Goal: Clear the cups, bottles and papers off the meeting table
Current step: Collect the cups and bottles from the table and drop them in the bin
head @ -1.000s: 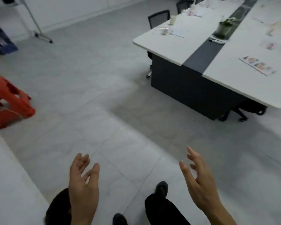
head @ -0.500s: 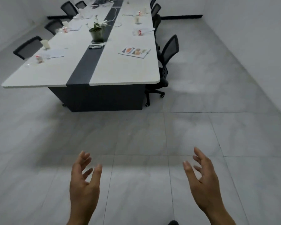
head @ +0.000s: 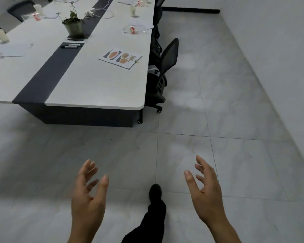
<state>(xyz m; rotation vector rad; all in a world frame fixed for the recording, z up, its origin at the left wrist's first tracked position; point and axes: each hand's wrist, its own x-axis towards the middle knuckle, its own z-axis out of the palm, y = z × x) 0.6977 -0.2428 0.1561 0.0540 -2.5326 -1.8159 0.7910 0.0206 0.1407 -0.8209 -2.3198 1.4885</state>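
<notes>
The long white meeting table (head: 98,88) with a dark centre strip fills the upper left. On it lie a printed sheet with food pictures (head: 120,58), a plain paper (head: 11,50), a clear bottle with a red label lying on its side (head: 134,30), and pale cups (head: 0,35) (head: 133,11). My left hand (head: 89,195) and my right hand (head: 206,192) hover over the floor well short of the table's near end, both empty with fingers spread.
A potted plant (head: 73,26) and a black marker (head: 70,46) sit on the centre strip. Black office chairs (head: 162,67) line the table's right side. A grey wall (head: 279,50) runs along the right. My foot (head: 155,192) is on the tiled floor.
The view has swung to face the table's end and come closer to it. Both hands stay open and empty in front of me.
</notes>
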